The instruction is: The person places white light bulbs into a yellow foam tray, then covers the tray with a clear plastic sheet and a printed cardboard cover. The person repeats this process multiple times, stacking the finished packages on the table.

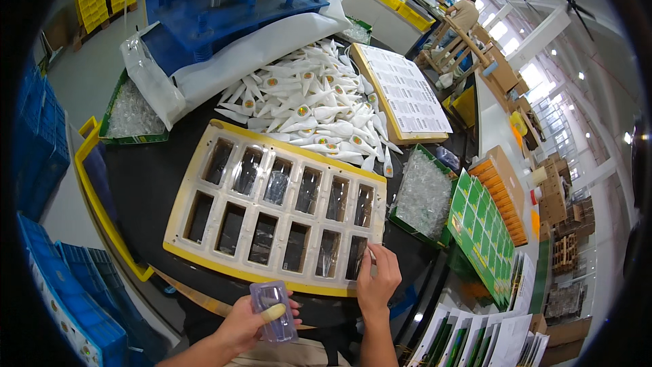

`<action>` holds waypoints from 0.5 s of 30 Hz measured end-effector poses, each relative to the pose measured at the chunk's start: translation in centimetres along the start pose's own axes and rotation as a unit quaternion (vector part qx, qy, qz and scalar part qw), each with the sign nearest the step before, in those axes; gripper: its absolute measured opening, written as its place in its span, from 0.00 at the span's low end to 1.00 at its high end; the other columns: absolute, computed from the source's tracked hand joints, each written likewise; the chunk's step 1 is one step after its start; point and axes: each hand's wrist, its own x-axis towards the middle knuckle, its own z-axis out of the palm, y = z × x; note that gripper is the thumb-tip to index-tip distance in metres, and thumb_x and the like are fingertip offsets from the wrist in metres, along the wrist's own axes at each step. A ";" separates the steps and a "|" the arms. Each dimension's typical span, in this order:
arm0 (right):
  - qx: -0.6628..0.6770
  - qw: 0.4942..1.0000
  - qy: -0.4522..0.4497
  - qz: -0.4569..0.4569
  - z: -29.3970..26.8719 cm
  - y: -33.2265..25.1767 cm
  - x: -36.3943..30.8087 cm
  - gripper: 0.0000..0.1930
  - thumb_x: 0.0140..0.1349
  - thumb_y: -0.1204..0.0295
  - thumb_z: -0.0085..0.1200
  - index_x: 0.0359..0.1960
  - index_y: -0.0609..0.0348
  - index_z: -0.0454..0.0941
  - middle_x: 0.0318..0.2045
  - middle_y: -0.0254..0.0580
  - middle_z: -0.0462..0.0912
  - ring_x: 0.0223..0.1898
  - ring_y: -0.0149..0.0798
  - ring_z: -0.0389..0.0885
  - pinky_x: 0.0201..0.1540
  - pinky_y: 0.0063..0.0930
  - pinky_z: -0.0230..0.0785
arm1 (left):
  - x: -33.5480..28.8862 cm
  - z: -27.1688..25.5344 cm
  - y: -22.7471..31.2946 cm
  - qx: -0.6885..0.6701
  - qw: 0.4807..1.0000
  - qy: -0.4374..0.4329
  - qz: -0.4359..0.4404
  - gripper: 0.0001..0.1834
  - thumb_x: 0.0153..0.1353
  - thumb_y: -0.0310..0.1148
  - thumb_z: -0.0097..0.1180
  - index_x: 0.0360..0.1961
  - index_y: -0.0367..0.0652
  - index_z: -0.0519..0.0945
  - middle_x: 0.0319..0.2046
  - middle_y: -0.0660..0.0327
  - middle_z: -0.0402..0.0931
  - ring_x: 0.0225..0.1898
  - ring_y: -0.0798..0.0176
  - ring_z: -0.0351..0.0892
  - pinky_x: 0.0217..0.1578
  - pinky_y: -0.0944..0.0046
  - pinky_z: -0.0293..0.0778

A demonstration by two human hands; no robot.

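My left hand [261,323] grips a stack of clear plastic blister shells [274,309], its thumb in a yellow finger cot pressed over them. My right hand [377,277] is at the near right corner of a white tray with a yellow edge [178,221]. Its fingers are pinched together beside the last opening of the near row; what they hold, if anything, is too small to make out. The tray has two rows of rectangular openings. Clear shells [328,253] sit in the far row and in the right end of the near one; those at the left look bare.
White pointed pieces with round coloured stickers [305,105] are heaped beyond the tray. Green-edged boxes of clear plastic bits [422,194] stand at both sides. Printed green card sheets [481,238] lie right, a blue press [238,3] stands behind, and a person [464,13] sits farther off.
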 end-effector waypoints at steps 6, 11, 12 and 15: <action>-0.136 0.982 -0.043 -0.128 0.4 1.2 -1.7 0.11 0.57 0.74 0.66 0.41 0.61 0.83 0.41 0.43 0.84 0.43 0.49 0.82 0.52 0.44 0.73 | 1.0 -0.7 -1.1 -0.027 0.998 -0.023 0.043 0.21 0.64 0.26 0.63 0.57 0.34 0.73 0.47 0.51 0.80 0.47 0.54 0.84 0.51 0.52 0.83; -0.020 0.996 -0.067 -0.060 -1.2 -1.5 -1.1 0.14 0.56 0.71 0.69 0.43 0.59 0.83 0.42 0.43 0.85 0.44 0.47 0.82 0.53 0.43 0.72 | 1.7 -0.1 -1.4 0.094 0.990 0.013 0.106 0.12 0.63 0.26 0.65 0.46 0.33 0.80 0.38 0.56 0.83 0.40 0.62 0.84 0.45 0.60 0.82; 0.028 0.995 -0.088 -0.043 -1.8 -2.6 -1.1 0.15 0.55 0.70 0.70 0.43 0.59 0.84 0.43 0.43 0.85 0.43 0.47 0.82 0.51 0.42 0.72 | 1.9 -0.1 -1.3 0.102 0.988 0.010 0.120 0.11 0.61 0.26 0.67 0.42 0.34 0.82 0.37 0.59 0.84 0.38 0.66 0.83 0.42 0.64 0.80; 0.209 0.948 -0.237 0.042 -3.5 -7.5 -0.8 0.19 0.52 0.67 0.73 0.46 0.56 0.84 0.42 0.45 0.84 0.42 0.48 0.82 0.47 0.40 0.73 | 2.5 -0.1 -1.7 0.150 0.978 0.043 0.139 0.14 0.59 0.25 0.69 0.45 0.35 0.82 0.38 0.62 0.84 0.39 0.70 0.82 0.42 0.65 0.79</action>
